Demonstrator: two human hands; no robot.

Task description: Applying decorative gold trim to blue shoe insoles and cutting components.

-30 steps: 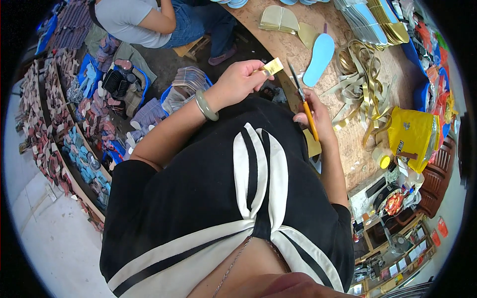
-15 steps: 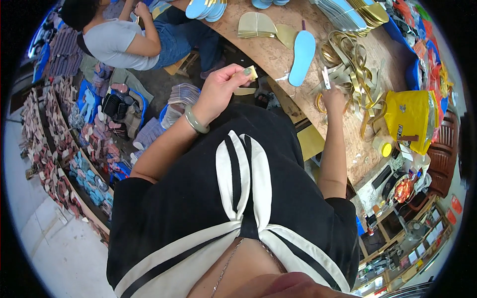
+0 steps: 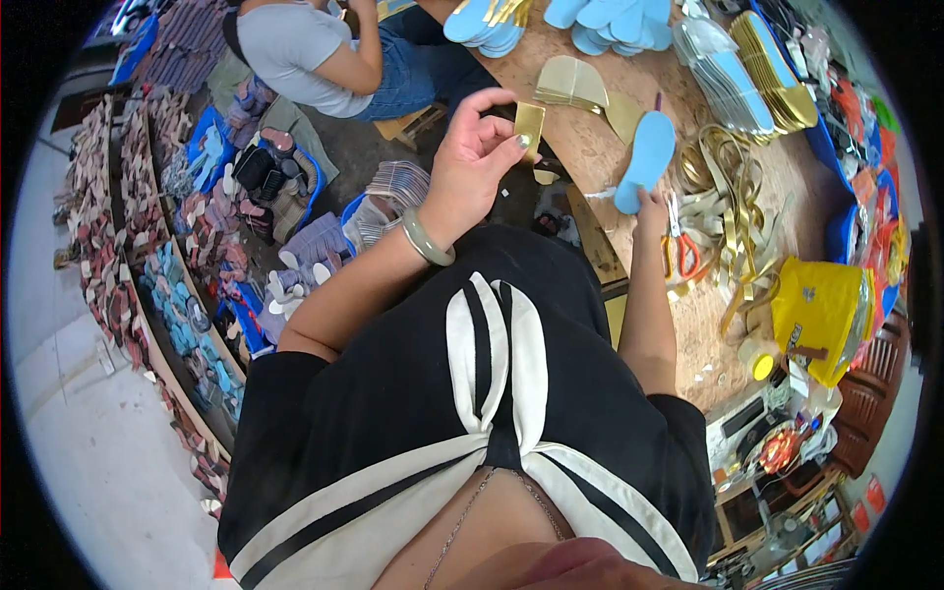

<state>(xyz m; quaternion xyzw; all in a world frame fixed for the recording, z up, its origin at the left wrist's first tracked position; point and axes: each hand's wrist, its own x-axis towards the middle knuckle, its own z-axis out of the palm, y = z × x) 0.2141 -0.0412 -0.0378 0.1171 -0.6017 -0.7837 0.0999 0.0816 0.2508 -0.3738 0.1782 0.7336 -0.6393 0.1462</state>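
In my left hand (image 3: 470,167), pinched between thumb and fingers, is a short flat gold strip (image 3: 530,123) held up over the table's near edge. My right hand (image 3: 650,214) has its fingers closed at the narrow end of a light blue insole (image 3: 651,147) lying on the wooden table. Just right of that hand lie scissors (image 3: 681,251) with orange handles, touched by no hand. Beyond the insole are a tied stack of gold pieces (image 3: 572,82) and a loose gold piece (image 3: 623,116).
Tangled gold strips (image 3: 742,197) lie right of the insole. Further right are a yellow bag (image 3: 821,315) and a yellow-lidded jar (image 3: 761,364). Blue insoles (image 3: 615,22) and bundled insole stacks (image 3: 723,79) line the far side. A co-worker (image 3: 305,54) sits at the far left.
My right hand has let go of the scissors, leaving them on the table, and has moved onto the insole. The gold strip in my left hand now shows its broad face. The view has shifted.
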